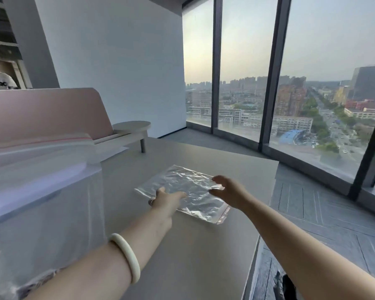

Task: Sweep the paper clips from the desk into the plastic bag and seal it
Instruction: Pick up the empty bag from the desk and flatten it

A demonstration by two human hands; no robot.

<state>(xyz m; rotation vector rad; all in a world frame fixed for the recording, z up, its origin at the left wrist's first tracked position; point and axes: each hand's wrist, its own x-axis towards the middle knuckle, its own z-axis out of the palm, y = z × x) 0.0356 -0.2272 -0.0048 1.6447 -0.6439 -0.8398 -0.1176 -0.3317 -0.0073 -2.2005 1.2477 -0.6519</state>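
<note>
— Fingers (217, 180) of the right hand (227, 192) curl loosely above the far edge of the plastic bag (188, 191), holding nothing; the left hand (167, 201) rests spread, fingers flat on its near-left corner.

— Where does the bag lie?

— Flat and crumpled on the grey counter (204, 252), near the middle, its zip strip toward the right edge.

— And the paper clips?

— None can be made out, on the counter or inside the bag. Sweeping appears not yet begun, and sealing remains.

— The arms?

— Both stretch forward, a pale bangle (126, 254) on the left wrist. A second clear bag (41, 191) stands near left.
</note>
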